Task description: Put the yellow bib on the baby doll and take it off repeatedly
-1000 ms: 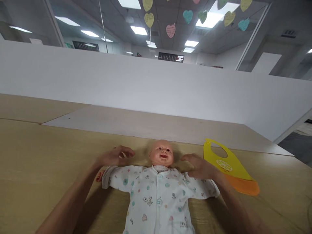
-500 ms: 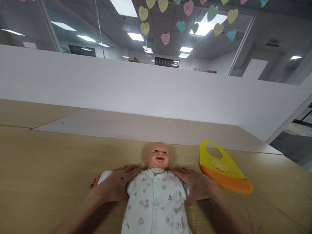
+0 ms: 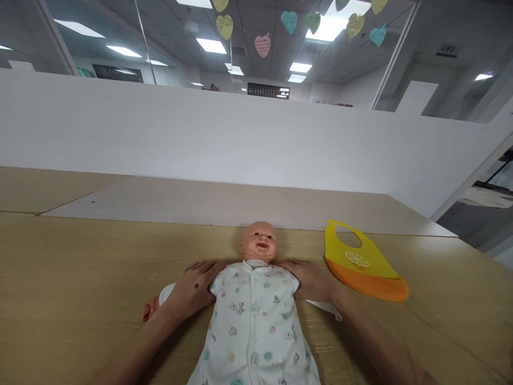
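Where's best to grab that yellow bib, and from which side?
Probably the orange band along the yellow bib's near edge, coming from the person's side with the right hand: that band is broad and faces them, while the narrow neck end points away.
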Tool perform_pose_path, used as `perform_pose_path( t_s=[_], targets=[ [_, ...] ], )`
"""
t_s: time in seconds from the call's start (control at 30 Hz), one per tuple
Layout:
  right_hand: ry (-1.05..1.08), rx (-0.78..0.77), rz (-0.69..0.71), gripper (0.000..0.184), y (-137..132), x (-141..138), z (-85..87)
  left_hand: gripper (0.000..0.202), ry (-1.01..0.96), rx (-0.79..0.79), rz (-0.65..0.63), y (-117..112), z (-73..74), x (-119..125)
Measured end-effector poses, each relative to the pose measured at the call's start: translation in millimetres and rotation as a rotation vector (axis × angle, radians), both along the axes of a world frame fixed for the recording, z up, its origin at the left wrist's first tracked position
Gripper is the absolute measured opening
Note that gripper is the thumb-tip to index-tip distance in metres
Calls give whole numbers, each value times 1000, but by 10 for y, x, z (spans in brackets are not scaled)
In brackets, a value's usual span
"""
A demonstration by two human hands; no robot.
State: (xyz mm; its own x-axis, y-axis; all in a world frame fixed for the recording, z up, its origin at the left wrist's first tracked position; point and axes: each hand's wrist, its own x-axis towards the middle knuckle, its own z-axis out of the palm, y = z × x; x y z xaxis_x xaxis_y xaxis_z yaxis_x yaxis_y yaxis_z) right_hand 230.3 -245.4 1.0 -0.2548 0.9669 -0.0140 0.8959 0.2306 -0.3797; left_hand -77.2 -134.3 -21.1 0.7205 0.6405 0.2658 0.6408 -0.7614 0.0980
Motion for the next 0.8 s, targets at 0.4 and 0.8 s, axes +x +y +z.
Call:
perform_pose_path(
  t_s=[0.4,0.8],
  targets=[
    [-203,158,-205,50,102,-14,-115,41,-9,511,51,77,-286,-14],
    [-354,247,-290,58,-33,-188,-182,33,-108,315,83,-174,-271,40]
  ],
)
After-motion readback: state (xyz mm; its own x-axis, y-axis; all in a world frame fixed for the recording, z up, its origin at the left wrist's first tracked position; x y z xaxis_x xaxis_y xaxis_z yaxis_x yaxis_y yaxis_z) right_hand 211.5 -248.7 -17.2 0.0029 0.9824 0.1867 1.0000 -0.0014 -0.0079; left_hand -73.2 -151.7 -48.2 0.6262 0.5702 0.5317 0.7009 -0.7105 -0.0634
